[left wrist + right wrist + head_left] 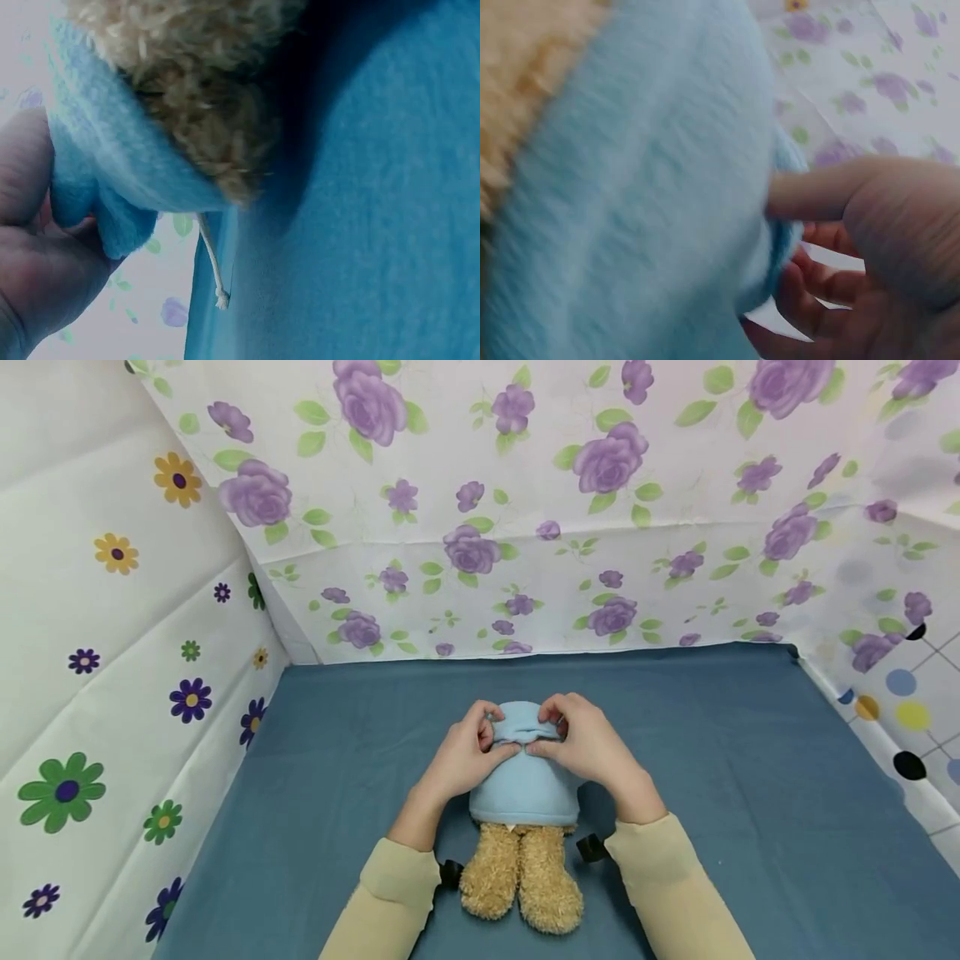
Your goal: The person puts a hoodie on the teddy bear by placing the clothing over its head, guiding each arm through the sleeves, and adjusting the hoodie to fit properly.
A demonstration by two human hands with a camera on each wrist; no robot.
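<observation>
A plush toy with curly tan legs (489,872) lies in the middle of the blue cloth, its feet toward me. Light blue fleece clothing (525,789) covers its upper part; head and face are hidden. At the far end, my left hand (468,752) pinches the gathered fleece between thumb and fingers. Opposite it, my right hand (588,739) pinches the same fold from the other side. In the left wrist view a pale knotted cord (213,259) hangs below the fleece edge. Thumb and curled fingers of the right hand (862,255) grip the fleece in the right wrist view.
Blue cloth (337,760) covers the work surface. A white sheet with purple flowers (472,550) rises behind it. Another flowered sheet (67,789) stands along the left, and a dotted, checked one (911,714) along the right.
</observation>
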